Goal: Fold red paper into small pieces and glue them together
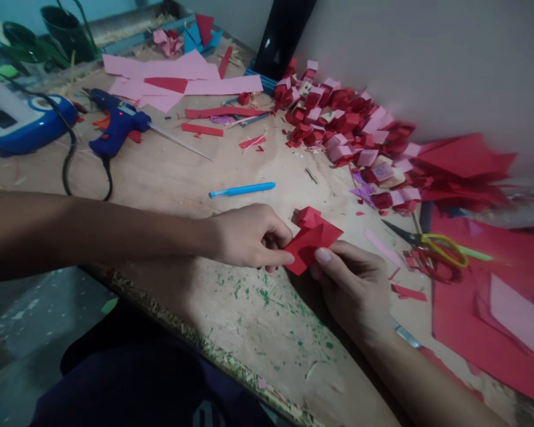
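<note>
A piece of folded red paper (307, 246) is held between my two hands above the worn wooden table. My left hand (249, 237) pinches its left corner between thumb and fingers. On the other side, my right hand (353, 281) grips the lower right edge, thumb on top. Just behind the paper sits a small red paper box (308, 217); whether it touches the folded paper I cannot tell. Beyond my left hand lies a light blue pen (242, 190). To the right of my right hand are scissors (436, 249) with yellow handles.
A blue glue gun (120, 118) with its cord lies at the left. Pink paper sheets (160, 74) are at the back. Many small red and pink paper boxes (347, 118) are heaped along the wall. Large red sheets (493, 314) cover the right side, near a cutter knife (407, 335).
</note>
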Demonstrator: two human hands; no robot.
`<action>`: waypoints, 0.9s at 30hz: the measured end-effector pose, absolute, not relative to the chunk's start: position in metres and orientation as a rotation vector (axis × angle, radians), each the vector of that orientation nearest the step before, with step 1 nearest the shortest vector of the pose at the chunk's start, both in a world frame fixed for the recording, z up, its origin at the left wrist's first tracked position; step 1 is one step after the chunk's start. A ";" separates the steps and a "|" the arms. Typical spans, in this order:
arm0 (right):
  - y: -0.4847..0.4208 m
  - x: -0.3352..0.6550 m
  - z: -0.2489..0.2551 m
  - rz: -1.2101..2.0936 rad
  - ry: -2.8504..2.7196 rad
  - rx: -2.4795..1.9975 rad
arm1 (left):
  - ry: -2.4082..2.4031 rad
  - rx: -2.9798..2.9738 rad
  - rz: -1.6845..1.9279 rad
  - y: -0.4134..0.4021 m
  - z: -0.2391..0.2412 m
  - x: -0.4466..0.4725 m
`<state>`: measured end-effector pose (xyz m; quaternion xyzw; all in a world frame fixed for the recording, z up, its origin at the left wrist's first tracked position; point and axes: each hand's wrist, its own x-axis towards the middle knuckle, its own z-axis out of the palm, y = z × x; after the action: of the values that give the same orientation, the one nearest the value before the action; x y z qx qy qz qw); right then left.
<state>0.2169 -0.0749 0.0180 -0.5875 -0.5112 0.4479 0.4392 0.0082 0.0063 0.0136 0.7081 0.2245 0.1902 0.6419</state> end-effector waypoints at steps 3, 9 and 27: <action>-0.076 0.219 0.019 1.107 -1.304 -1.490 | 0.514 1.617 0.451 0.006 0.013 0.008; -0.071 0.212 0.021 1.109 -1.160 -1.391 | 0.515 1.721 0.487 0.004 0.011 0.007; -0.076 0.216 0.017 1.147 -1.215 -1.428 | 0.481 1.701 0.486 0.004 0.012 0.009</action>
<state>0.2162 -0.0760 0.0174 -0.5787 -0.4924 0.4649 0.4544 0.0086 0.0041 0.0120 0.7364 0.2082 0.2102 0.6084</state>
